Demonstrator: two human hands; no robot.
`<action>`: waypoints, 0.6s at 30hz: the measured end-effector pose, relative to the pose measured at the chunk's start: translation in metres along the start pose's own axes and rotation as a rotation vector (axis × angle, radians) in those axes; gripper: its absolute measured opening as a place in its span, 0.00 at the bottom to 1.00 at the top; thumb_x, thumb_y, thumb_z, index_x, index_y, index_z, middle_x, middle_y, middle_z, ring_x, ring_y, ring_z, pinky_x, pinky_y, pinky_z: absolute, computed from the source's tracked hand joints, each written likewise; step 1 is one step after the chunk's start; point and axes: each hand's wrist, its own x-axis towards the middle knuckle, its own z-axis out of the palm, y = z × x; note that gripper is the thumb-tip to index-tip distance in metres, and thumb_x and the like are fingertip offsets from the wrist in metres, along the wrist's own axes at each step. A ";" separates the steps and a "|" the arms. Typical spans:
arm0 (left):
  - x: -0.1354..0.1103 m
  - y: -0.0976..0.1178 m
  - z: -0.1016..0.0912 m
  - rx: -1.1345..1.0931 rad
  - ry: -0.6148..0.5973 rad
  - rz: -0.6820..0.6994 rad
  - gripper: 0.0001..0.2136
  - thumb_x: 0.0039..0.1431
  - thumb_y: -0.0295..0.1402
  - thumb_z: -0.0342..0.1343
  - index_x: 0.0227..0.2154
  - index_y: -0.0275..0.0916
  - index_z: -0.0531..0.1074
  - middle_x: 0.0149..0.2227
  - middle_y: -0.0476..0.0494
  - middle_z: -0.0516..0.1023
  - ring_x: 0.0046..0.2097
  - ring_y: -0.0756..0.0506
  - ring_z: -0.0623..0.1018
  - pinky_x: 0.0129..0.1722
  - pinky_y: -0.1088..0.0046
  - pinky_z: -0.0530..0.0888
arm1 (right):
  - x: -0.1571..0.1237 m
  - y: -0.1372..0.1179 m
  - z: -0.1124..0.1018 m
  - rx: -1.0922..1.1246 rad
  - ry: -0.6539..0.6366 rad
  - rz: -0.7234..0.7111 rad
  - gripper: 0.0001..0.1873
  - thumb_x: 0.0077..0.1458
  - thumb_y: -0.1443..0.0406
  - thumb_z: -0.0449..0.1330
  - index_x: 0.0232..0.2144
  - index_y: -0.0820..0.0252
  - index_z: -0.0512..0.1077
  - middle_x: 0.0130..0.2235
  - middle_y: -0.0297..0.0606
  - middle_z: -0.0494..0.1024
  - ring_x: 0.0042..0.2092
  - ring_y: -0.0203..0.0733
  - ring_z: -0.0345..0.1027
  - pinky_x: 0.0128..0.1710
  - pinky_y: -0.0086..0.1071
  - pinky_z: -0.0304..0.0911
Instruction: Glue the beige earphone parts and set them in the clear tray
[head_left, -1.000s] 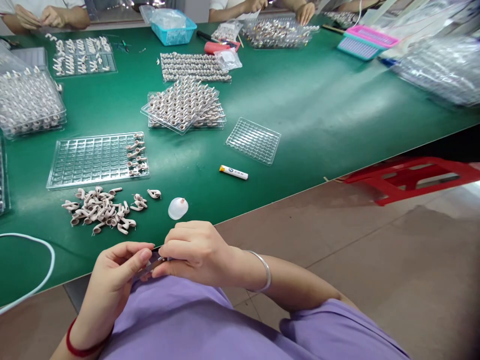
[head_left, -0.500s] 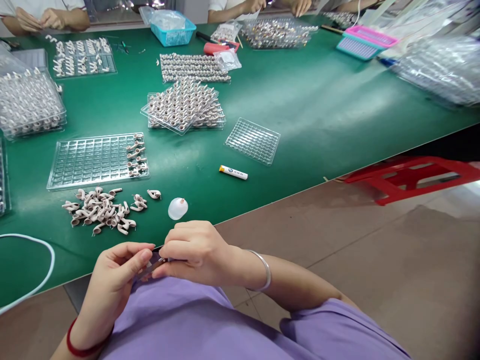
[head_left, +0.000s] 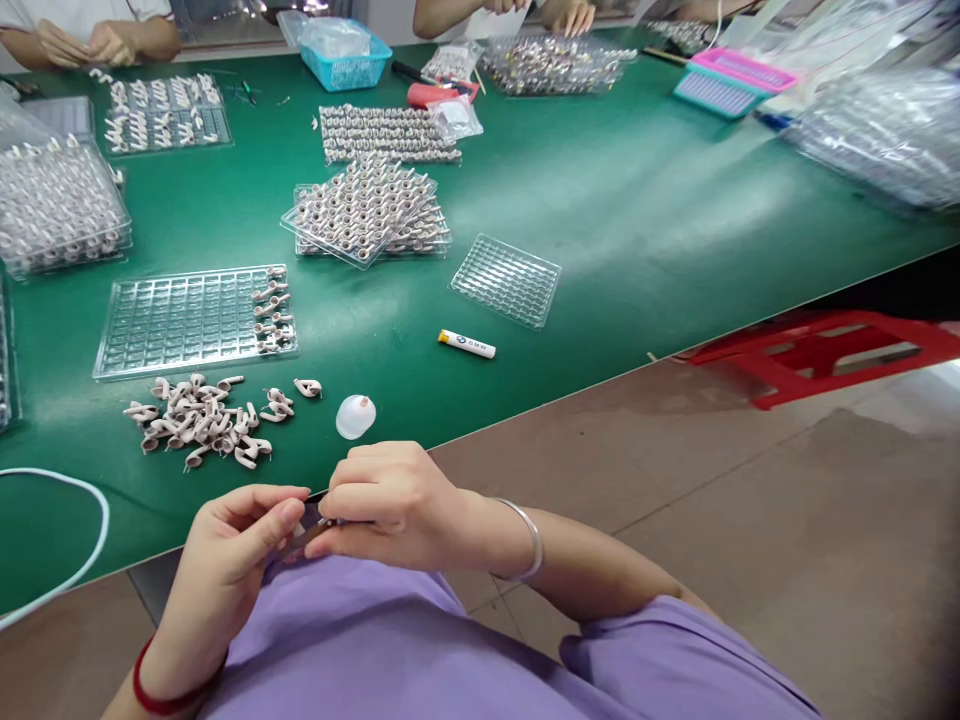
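My left hand [head_left: 232, 545] and my right hand [head_left: 390, 505] meet just below the near edge of the green table [head_left: 645, 230], over my purple clothing. Both are closed in a pinch on a thin dark metal tool [head_left: 304, 535] that runs between them; what lies at its tip is hidden by my fingers. Just beyond my hands a small white dome-shaped cap [head_left: 355, 416] sits on the table. To its left lies a loose pile of several beige curved parts [head_left: 199, 420]. Behind the pile a clear blister tray [head_left: 191, 320] holds a few such parts at its right end.
Stacked filled trays [head_left: 367, 210] and an empty small tray [head_left: 506, 280] lie mid-table, with a white lighter-like stick [head_left: 466, 344] nearer. More trays [head_left: 60, 205] stand at left. A white cable [head_left: 75, 490] curves at lower left. Other people's hands [head_left: 105, 40] work at the far edge. A red stool [head_left: 825, 350] is at right.
My hands have stayed in place on the tool. A person's hands at the far edge of the table have shifted a little to the left.
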 end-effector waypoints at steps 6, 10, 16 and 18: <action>0.001 -0.002 -0.004 -0.030 0.010 0.008 0.14 0.37 0.36 0.73 0.29 0.37 0.82 0.22 0.48 0.78 0.24 0.54 0.72 0.25 0.81 0.71 | -0.003 0.001 0.001 0.223 0.101 0.095 0.22 0.61 0.50 0.57 0.25 0.61 0.69 0.22 0.32 0.73 0.24 0.30 0.64 0.26 0.25 0.56; 0.002 -0.002 -0.002 -0.056 -0.016 0.003 0.13 0.37 0.36 0.73 0.28 0.37 0.82 0.21 0.47 0.78 0.23 0.53 0.74 0.25 0.81 0.71 | -0.007 -0.002 0.003 0.194 0.149 0.165 0.21 0.59 0.50 0.59 0.26 0.61 0.70 0.22 0.32 0.73 0.24 0.31 0.62 0.25 0.25 0.56; 0.001 0.000 0.000 -0.077 -0.011 -0.009 0.13 0.36 0.35 0.74 0.28 0.38 0.82 0.22 0.46 0.80 0.24 0.51 0.76 0.25 0.80 0.73 | -0.006 -0.006 0.006 0.170 0.119 0.163 0.19 0.59 0.53 0.60 0.25 0.61 0.70 0.22 0.32 0.74 0.24 0.31 0.63 0.26 0.25 0.56; 0.001 0.000 0.001 -0.080 -0.006 -0.009 0.13 0.36 0.35 0.74 0.27 0.38 0.82 0.23 0.45 0.80 0.24 0.51 0.76 0.25 0.80 0.73 | -0.006 -0.006 0.006 0.161 0.113 0.156 0.18 0.59 0.53 0.60 0.25 0.61 0.70 0.22 0.32 0.74 0.24 0.31 0.63 0.26 0.25 0.56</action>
